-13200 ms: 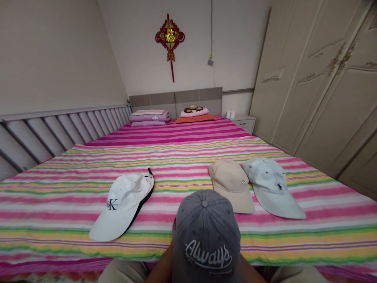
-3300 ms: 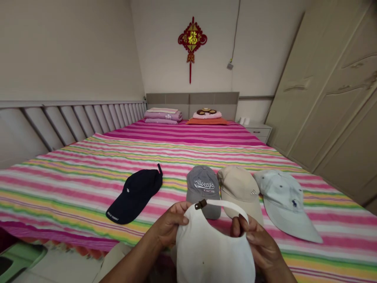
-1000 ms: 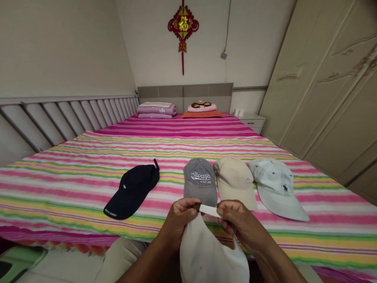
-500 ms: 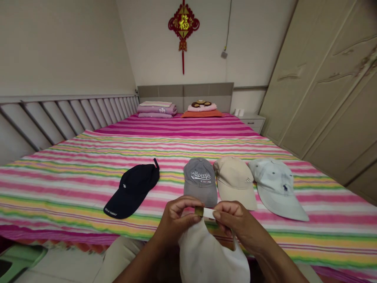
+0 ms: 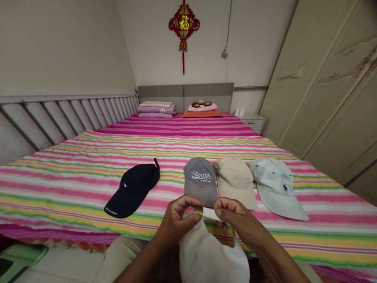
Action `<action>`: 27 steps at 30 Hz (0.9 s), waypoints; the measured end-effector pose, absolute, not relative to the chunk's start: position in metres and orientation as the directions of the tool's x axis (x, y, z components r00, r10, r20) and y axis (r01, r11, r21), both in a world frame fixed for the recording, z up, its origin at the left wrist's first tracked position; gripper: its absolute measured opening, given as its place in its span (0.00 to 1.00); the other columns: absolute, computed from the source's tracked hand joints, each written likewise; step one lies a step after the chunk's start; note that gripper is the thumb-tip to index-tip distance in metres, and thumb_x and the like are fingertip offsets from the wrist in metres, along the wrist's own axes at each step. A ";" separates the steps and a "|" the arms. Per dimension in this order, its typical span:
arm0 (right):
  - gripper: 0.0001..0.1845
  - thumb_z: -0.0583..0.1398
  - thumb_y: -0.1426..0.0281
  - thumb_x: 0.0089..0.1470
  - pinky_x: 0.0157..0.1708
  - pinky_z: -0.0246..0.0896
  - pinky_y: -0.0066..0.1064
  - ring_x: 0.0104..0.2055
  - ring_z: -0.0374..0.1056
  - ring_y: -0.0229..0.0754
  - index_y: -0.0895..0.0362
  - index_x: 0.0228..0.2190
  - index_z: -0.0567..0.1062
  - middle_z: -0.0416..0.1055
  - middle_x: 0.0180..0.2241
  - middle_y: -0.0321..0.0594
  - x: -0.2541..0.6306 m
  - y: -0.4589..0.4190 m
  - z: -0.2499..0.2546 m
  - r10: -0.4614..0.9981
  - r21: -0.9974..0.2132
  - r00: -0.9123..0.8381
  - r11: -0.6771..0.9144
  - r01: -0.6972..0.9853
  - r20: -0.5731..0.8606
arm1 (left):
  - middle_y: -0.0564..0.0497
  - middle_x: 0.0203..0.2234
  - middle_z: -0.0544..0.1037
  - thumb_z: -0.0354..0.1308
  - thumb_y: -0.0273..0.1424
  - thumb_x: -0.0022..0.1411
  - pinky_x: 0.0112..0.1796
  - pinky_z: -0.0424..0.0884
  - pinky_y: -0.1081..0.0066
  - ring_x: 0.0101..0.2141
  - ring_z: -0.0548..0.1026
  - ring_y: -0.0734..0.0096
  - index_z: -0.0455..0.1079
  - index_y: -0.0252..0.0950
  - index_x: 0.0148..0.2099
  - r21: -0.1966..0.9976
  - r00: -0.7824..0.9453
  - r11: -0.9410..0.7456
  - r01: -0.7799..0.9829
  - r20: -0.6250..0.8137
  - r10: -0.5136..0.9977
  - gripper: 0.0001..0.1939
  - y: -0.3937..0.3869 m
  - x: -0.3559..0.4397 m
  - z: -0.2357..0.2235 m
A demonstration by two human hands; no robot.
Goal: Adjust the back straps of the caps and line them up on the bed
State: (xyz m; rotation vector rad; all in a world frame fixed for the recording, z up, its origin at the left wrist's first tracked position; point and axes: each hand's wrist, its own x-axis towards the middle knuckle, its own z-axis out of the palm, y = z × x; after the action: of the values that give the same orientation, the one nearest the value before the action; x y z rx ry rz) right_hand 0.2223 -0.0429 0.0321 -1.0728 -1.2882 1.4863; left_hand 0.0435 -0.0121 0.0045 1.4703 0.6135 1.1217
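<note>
A white baseball cap [image 5: 210,255] hangs over my lap with its back opening towards the bed. Pinched between the thumb and fingers of my left hand [image 5: 179,218] is the brass-coloured buckle [image 5: 198,210] of its strap. My right hand [image 5: 235,214] grips the white strap [image 5: 211,214], which runs straight from the buckle. Just beyond my hands a grey cap [image 5: 200,182] with "Always" lettering lies on the bed. Beside it are a beige cap [image 5: 235,182] and a pale blue cap [image 5: 277,188]. A black cap [image 5: 132,190] rests apart from them, to the left.
The striped bedspread [image 5: 88,165] covers the bed in front of me. Folded bedding [image 5: 156,110] and a pillow stack [image 5: 202,110] sit by the headboard [image 5: 206,92]. A metal rail [image 5: 67,114] borders the left; a wardrobe [image 5: 324,86] stands right. A green stool [image 5: 23,259] is low left.
My right hand has shifted slightly right and up, and a longer piece of white strap shows between it and the buckle. The caps on the bed stay put.
</note>
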 end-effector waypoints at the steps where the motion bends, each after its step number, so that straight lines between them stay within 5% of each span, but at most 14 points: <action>1: 0.15 0.61 0.60 0.43 0.19 0.45 0.25 0.17 0.53 0.30 0.59 0.20 0.66 0.61 0.16 0.31 0.222 -0.043 0.031 0.964 -0.991 -0.253 -0.100 -0.087 -0.075 | 0.47 0.32 0.74 0.61 0.30 0.47 0.39 0.63 0.69 0.37 0.70 0.66 0.71 0.34 0.36 0.951 0.416 -0.224 -0.211 0.295 0.860 0.10 -0.013 0.044 0.004; 6: 0.16 0.62 0.60 0.41 0.16 0.40 0.23 0.13 0.49 0.28 0.59 0.20 0.65 0.59 0.13 0.29 0.216 -0.043 0.026 0.954 -0.978 -0.275 -0.161 -0.133 -0.119 | 0.48 0.30 0.73 0.62 0.31 0.46 0.36 0.64 0.70 0.35 0.70 0.65 0.72 0.35 0.33 0.961 0.423 -0.213 -0.177 0.270 0.865 0.10 -0.015 0.050 0.004; 14: 0.20 0.56 0.55 0.49 0.19 0.49 0.25 0.18 0.56 0.31 0.61 0.24 0.68 0.63 0.17 0.34 0.225 -0.042 0.025 0.908 -0.960 -0.406 -0.196 -0.200 -0.101 | 0.49 0.31 0.73 0.65 0.28 0.42 0.38 0.64 0.70 0.37 0.70 0.65 0.75 0.36 0.32 0.938 0.392 -0.096 -0.332 0.230 0.891 0.10 -0.014 0.047 0.003; 27: 0.15 0.64 0.63 0.37 0.15 0.44 0.22 0.14 0.50 0.28 0.60 0.18 0.66 0.60 0.13 0.29 0.234 -0.038 0.026 0.935 -0.958 -0.303 -0.241 -0.158 -0.185 | 0.50 0.30 0.72 0.66 0.29 0.39 0.32 0.64 0.74 0.33 0.70 0.70 0.74 0.36 0.31 0.953 0.434 0.006 -0.304 0.133 0.891 0.12 -0.010 0.045 0.003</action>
State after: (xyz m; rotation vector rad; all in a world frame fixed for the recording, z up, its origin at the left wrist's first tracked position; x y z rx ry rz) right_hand 0.2342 -0.0383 0.0256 -1.0654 -1.1543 1.6718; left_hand 0.0452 -0.0104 0.0029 1.2183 0.6188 1.0351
